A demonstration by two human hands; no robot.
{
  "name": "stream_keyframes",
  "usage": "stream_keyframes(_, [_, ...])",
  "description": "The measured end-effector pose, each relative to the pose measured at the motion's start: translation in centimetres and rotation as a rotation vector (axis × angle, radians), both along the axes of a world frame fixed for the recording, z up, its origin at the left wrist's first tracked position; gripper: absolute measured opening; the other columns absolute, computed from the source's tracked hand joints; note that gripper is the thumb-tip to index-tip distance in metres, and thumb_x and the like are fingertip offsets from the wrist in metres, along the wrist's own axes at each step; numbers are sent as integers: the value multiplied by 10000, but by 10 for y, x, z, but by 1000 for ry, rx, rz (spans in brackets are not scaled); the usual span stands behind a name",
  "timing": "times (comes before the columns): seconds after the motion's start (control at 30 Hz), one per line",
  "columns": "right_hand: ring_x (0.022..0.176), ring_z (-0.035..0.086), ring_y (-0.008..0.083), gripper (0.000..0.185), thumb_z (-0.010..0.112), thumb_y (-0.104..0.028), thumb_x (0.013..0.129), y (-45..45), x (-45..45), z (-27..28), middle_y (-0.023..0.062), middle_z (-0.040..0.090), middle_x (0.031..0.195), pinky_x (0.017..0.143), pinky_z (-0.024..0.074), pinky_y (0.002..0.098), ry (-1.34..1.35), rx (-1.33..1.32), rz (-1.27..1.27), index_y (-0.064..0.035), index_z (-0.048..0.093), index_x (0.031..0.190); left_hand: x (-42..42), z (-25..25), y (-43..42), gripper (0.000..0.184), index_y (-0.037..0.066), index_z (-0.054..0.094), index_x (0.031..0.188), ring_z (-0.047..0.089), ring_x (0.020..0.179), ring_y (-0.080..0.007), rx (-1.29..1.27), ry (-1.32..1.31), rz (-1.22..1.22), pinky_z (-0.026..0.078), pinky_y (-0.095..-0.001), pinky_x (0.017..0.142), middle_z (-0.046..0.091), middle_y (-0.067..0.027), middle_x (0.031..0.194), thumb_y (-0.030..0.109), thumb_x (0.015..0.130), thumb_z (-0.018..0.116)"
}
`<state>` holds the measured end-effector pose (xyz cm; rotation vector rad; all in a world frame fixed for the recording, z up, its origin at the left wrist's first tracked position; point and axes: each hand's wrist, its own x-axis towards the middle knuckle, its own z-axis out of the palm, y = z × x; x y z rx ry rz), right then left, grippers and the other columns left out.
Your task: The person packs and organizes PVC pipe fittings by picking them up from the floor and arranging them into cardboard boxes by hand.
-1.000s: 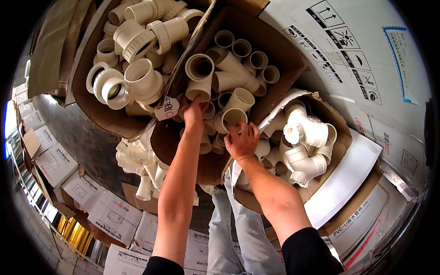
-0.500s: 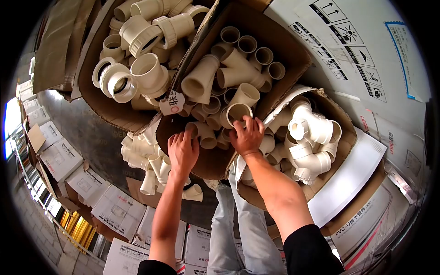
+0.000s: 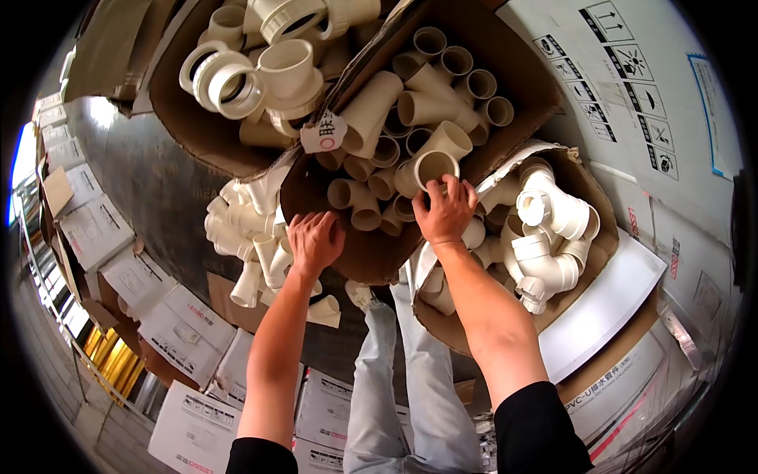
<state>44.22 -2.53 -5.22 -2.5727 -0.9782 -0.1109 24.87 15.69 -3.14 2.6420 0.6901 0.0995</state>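
Observation:
The middle cardboard box holds several cream plastic pipe fittings, among them tees and elbows. My left hand is closed over its near left edge, left of a small elbow fitting. At the near right edge of the same box, my right hand has its fingers curled over the rim. Just above those fingers, the round mouth of a pipe tee faces up, close to the fingertips. My palms hide parts of the rim.
A box of larger fittings stands to the upper left; another with white trap fittings is at right. Loose fittings lie in a pile on the dark floor. White printed cartons line the lower left.
The view has shifted, with the boxes now further right and higher. Both hands sit slightly further from the fittings near them. A shoe now shows below the middle box.

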Motion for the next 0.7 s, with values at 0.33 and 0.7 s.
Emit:
stream_keyframes(0.33, [864,604,285,165,654,-269,950,-8,2,20,59,604,900,986,393,437,81,-64,86,-107,632,931,-4,-6,-4,133,114,654,793,647,731,-233,-32,-36,71,468,-384,732,663,-25,716,222,765,727])
stream_keyframes(0.7, [1037,665,406,368,665,-357,947,77,28,21,194,718,1096,852,522,490,586,-350,-228,-75,672,1182,-11,-9,-4,163,114,665,824,641,718,-244,-24,-30,82,460,-389,718,669,-39,729,255,783,736])
